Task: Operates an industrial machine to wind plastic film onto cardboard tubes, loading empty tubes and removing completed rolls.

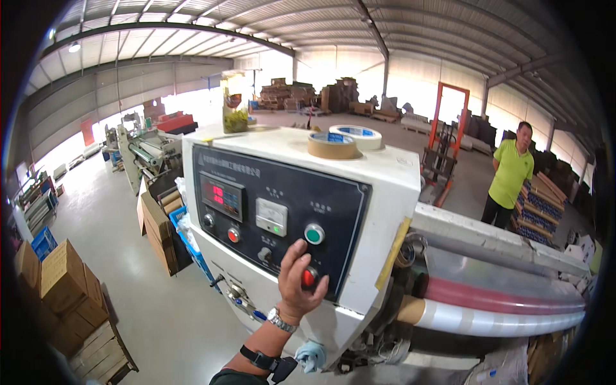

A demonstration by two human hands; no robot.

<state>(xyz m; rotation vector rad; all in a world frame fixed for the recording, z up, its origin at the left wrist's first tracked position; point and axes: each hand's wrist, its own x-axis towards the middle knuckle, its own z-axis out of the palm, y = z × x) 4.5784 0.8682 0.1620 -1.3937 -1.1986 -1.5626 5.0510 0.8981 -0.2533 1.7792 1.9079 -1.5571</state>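
Note:
My left hand, with a metal watch on its wrist, is raised in front of the dark control panel of a white machine cabinet. Its fingers point upward and its thumb stands apart to the right. Between thumb and fingers shows a red push button; whether the hand touches it I cannot tell. Just above the fingertips sits a green button. Further left are a small dial meter, a lit red digital display, a smaller red button and a selector switch. My right hand is out of the picture.
Tape rolls and a clear jar stand on the cabinet. Rollers with red and white film extend right. A person in a yellow-green shirt stands beyond, near an orange lift frame. Cardboard boxes are stacked left.

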